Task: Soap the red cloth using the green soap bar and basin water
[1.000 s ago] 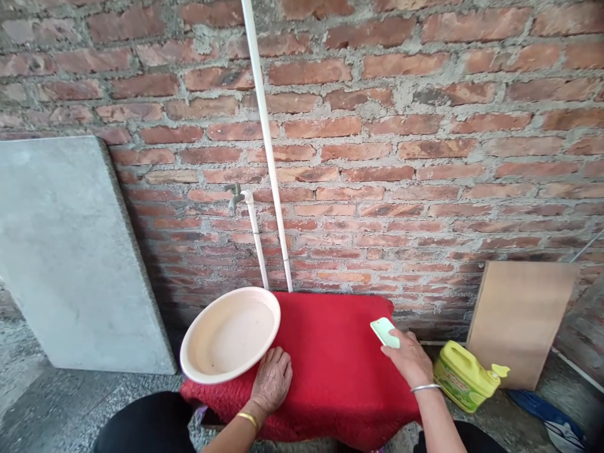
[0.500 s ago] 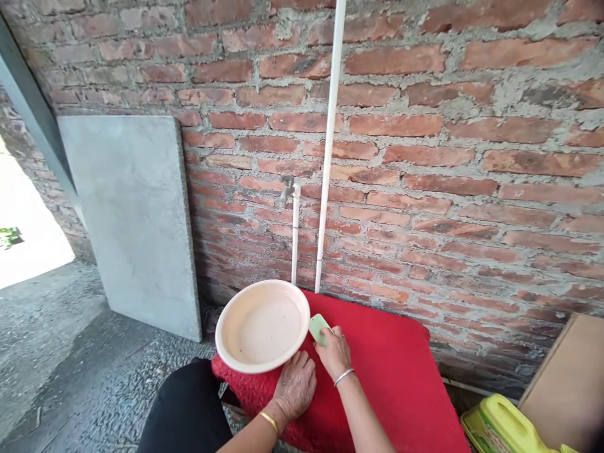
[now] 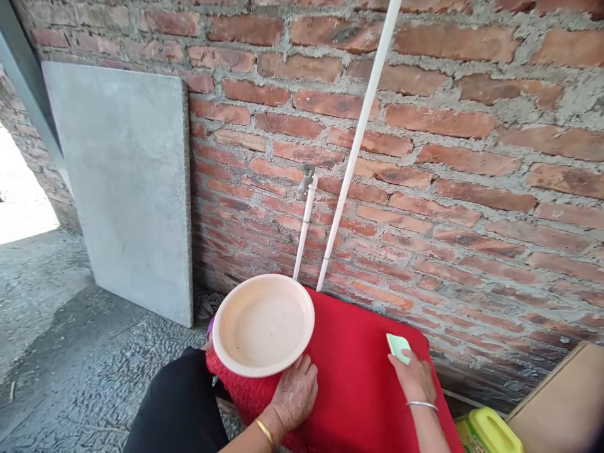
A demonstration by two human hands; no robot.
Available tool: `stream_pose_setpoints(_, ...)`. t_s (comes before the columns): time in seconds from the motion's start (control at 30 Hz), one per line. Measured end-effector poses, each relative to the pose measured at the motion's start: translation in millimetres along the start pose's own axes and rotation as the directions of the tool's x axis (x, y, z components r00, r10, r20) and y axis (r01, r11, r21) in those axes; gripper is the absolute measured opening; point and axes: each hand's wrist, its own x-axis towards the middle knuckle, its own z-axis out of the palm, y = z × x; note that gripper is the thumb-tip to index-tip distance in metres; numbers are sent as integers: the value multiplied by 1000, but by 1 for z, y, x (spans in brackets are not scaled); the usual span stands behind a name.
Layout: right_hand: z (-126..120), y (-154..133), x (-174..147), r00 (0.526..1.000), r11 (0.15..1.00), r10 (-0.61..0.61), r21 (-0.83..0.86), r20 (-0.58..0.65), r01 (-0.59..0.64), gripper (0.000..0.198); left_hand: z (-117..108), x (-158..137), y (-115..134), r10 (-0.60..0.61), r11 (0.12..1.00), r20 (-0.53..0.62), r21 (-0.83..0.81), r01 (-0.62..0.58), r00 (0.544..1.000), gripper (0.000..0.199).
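My right hand [image 3: 415, 377], with a silver bracelet, is closed round a flat pale green piece with rounded corners [image 3: 399, 347], over the right part of a red cloth [image 3: 358, 352]. Its underside is hidden, so I cannot tell its exact kind. My left hand [image 3: 296, 391], wearing a gold bracelet, rests on the cloth with its fingers bent down against it. The fingertips are mostly out of sight. Just beyond that hand, a pale cream basin [image 3: 263, 324] stands on the cloth's left end, its inside showing a few dark specks.
A brick wall [image 3: 425, 207] rises behind the cloth, with a tap [image 3: 306, 177] on a short white pipe and a tall white pipe [image 3: 353, 151]. A grey slab [image 3: 123, 189] leans at left. A yellow-green jug [image 3: 488, 431] and cardboard [image 3: 561, 409] stand at lower right.
My right hand has moved right across the cloth, away from the basin, carrying the pale green piece. My left hand stays beside the basin. The view has shifted slightly.
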Motion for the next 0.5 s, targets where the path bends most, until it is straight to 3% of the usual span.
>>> stream_pose_setpoints(0.1,32,-57,-9,990,988,-138,69,18,136,49,-2,0,0,-5,1000,3,-11,5,1000,23)
stream_pose_setpoints(0.2,68,-122,-21,951,946,-305,125,40,298,41,0,-1,0,4,1000,-15,-15,-4,1000,22)
stream_pose_setpoints(0.3,85,-156,-24,902,898,-428,145,65,416,35,2,-2,0,7,1000,-27,-12,-8,1000,23)
stream_pose_setpoints(0.4,75,-138,-10,904,904,-420,123,77,409,35,1,-2,1,10,1000,-12,-8,-10,1000,22)
stream_pose_setpoints(0.5,42,-81,14,957,958,-285,62,53,281,39,-3,-2,3,8,1000,43,3,-8,999,21)
